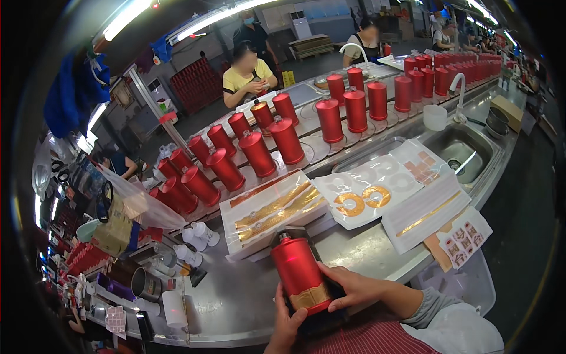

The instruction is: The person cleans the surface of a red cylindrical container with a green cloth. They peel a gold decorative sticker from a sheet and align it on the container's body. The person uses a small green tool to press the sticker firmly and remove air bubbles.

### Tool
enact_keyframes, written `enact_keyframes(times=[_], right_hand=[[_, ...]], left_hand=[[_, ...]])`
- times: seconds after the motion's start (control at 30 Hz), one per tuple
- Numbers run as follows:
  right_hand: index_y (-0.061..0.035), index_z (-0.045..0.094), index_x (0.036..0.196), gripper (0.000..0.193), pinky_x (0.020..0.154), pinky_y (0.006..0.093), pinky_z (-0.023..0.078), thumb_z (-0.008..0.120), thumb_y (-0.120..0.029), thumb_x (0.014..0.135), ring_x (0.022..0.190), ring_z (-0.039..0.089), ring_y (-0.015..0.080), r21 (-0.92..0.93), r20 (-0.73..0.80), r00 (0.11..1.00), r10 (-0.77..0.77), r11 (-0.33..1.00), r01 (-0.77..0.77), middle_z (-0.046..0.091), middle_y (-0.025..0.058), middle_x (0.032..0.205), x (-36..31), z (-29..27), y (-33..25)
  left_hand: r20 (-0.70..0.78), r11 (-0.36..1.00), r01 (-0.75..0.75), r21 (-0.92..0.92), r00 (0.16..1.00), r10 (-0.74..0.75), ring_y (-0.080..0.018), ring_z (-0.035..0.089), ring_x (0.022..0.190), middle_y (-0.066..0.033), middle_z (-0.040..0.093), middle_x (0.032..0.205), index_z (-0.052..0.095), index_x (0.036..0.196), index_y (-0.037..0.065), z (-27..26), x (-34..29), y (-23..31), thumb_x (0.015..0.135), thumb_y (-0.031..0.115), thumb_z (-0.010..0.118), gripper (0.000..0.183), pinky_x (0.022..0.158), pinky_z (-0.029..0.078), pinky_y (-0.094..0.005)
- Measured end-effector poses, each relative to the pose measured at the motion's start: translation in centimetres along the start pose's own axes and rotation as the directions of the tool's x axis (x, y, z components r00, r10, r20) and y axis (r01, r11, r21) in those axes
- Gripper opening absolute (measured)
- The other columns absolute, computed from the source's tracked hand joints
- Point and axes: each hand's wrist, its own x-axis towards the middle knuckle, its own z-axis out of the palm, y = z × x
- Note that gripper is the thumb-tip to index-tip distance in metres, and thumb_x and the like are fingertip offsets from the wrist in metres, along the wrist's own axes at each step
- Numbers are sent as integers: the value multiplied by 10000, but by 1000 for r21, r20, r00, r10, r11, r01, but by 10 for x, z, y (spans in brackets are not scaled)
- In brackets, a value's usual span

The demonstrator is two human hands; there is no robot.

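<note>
A red metallic bottle (pixel 295 263) leans back in front of me, its neck pointing away. Around its lower part runs a gold label band (pixel 311 297). My left hand (pixel 288 323) grips the bottle low on its left side, thumb near the base. On the other side my right hand (pixel 352 285) holds it, with the thumb by the base and fingers along the wall. Something dark, mostly hidden, lies under and behind the bottle. Just beyond it is a stack of gold-foil sticker sheets (pixel 277 207). A sheet with gold ring-shaped stickers (pixel 333 203) lies right of that stack.
Rows of red bottles (pixel 256 154) stand on the conveyor (pixel 312 144) across the bench. To the right are a sink (pixel 471 147), a white tub (pixel 435 118) and a printed sticker sheet (pixel 467 237). White cups (pixel 203 235), a metal pot (pixel 146 284) and a paper roll (pixel 174 309) stand left. Co-workers sit opposite.
</note>
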Motion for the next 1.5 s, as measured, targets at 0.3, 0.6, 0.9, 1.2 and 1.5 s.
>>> enact_keyframes(times=[0.3,0.6,0.9,1.2,1.5], right_hand=[[62,62,1496,1144,1102,463,291,713,-551,783,1296,372,433,-5,-22,1000,1,1000,-1,318,322,1447,0,2,-1],[62,63,1495,1144,1085,455,309,722,-541,781,1263,399,424,-26,-38,999,-20,999,19,339,322,1426,0,3,0],[63,78,1494,1140,1082,456,315,748,-508,770,1262,403,422,-31,-56,997,-47,998,45,348,313,1428,0,7,4],[66,76,1494,1137,1075,449,323,748,-500,771,1250,415,427,-26,-68,997,-24,999,22,378,318,1404,-4,4,-3],[32,41,1509,1101,1101,430,292,700,-512,816,1290,384,381,34,-62,998,-13,999,15,368,278,1413,-2,6,5]], left_hand=[[-29,996,78,-38,996,-79,-264,341,1349,-169,293,1454,61,1496,-12,8,4,12,785,282,737,1024,1110,296,-388],[-108,997,55,61,993,-48,-262,379,1308,-178,338,1414,130,1475,-25,17,7,13,795,315,722,964,1086,321,-382],[-205,979,-19,202,977,61,-249,442,1237,-179,399,1346,195,1444,-43,21,9,-2,831,263,669,833,1044,371,-373],[-263,988,-2,153,964,42,-250,475,1202,-186,425,1319,216,1438,-40,24,11,-11,846,243,679,803,1021,392,-365],[-130,932,-190,309,962,239,-304,453,1270,-200,386,1409,151,1473,-51,28,3,-3,909,520,572,907,1052,372,-394]])
